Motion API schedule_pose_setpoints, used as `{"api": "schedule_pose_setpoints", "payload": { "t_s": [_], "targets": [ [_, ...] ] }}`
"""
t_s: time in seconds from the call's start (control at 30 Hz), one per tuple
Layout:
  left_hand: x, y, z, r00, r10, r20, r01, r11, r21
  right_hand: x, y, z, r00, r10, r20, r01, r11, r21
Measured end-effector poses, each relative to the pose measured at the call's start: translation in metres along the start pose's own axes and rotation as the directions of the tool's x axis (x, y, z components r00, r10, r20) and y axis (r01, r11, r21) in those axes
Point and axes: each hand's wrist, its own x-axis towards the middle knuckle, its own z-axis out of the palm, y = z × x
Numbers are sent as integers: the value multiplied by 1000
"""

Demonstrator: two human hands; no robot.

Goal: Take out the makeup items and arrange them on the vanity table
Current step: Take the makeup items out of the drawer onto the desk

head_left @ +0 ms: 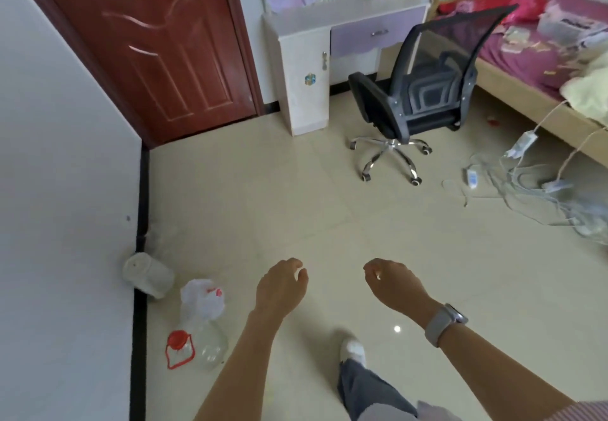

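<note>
I see the bed (pixel 533 49) at right, cluttered with bags and packets, likely where the makeup items sit (too small to tell any apart, my guess only). The red door (pixel 158 45) is at left, and the white and purple desk (pixel 345 19) stands against the far wall, well apart from me. The office chair (pixel 424 81) is parked right before the desk and blocks it; bumping it is one risk. Loose cables (pixel 526 183) sprawl on the floor by the bed, a trip hazard if I walk that way. A plastic jug (pixel 200 345) lies near the wall. Left hand (pixel 279 289) and right hand (pixel 394 285) hang forward, fingers loosely curled, holding nothing.
</note>
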Motion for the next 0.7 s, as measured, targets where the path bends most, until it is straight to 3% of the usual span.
{"api": "schedule_pose_setpoints", "payload": {
  "t_s": [0.07,0.33,0.7],
  "targets": [
    [57,16,-20,1000,-5,20,5,1000,-8,57,-9,-26,1000,-3,-1,3,1000,-4],
    [262,45,-109,987,-48,-152,41,998,-52,273,-75,-106,996,-83,-21,83,997,-4],
    [581,60,-198,995,-16,-98,7,996,-93,578,-179,-166,998,-47,-29,49,997,59]
  ]
}}
